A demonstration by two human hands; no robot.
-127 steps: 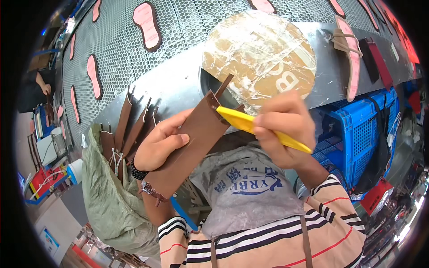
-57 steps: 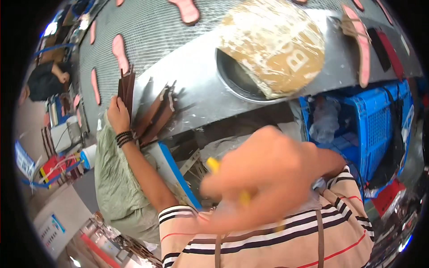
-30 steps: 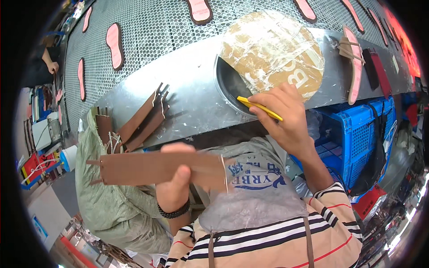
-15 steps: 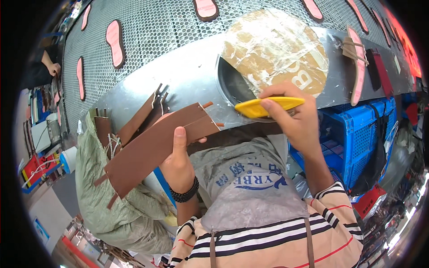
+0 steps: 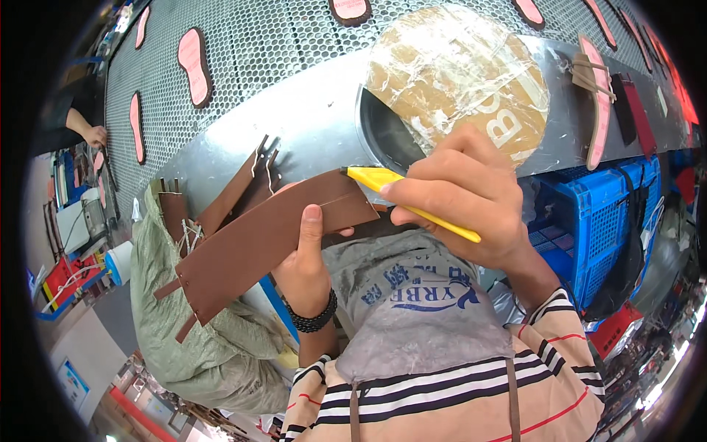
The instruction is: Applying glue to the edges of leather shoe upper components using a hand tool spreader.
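Observation:
My left hand (image 5: 305, 272) holds a brown leather-like strip (image 5: 243, 254) from below, thumb on top; narrow tabs stick out at its ends. My right hand (image 5: 468, 199) pinches a yellow-handled glue brush (image 5: 442, 221). The brush's dark tip meets the strip's far right corner; its bristles are too small to make out. Beyond my right hand a round dark pan (image 5: 390, 132) is partly covered by a cardboard disc (image 5: 456, 74) wrapped in clear tape. More brown strips (image 5: 234, 193) with white threads lie left of the held strip.
Pink-topped soles (image 5: 194, 66) rest on a mesh conveyor (image 5: 258, 51) beyond the metal ledge (image 5: 294, 110). Another sole with ties (image 5: 600, 110) lies on the ledge at right. A blue crate (image 5: 611, 236) stands below it. Green sacking (image 5: 177, 324) hangs at left. Another person's hand (image 5: 94, 135) shows far left.
My right hand has brought the brush left from over the pan to the strip's corner and turned it. The strip has shifted slightly right. The soles on the conveyor have moved a little.

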